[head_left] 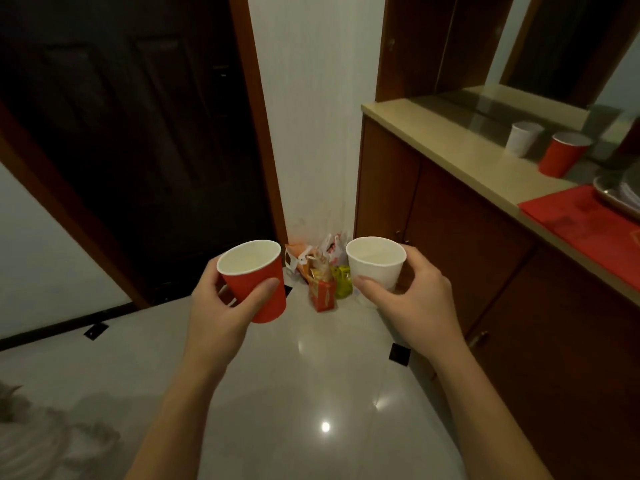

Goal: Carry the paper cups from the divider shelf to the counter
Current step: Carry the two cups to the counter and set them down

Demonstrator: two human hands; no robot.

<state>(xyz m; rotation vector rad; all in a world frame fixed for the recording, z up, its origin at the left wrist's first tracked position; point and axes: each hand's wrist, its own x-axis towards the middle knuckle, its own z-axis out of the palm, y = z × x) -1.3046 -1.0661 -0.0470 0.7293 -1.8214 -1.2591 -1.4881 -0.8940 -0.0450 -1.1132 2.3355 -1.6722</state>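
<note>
My left hand (221, 308) grips a red paper cup (258, 282) with a white inside, held upright over the floor. My right hand (414, 296) holds a white paper cup (375, 263), also upright and empty. The beige counter (433, 136) runs along the right side, above and to the right of both hands. On it stand a second white paper cup (521, 138) and a second red paper cup (562, 154), side by side near the mirror.
Brown cabinet doors (467, 244) sit under the counter. A red cloth (585, 216) and a metal tray (620, 194) lie at the counter's right end. Snack packets and a red box (322, 278) sit in the floor corner. A dark doorway (138, 133) is at left.
</note>
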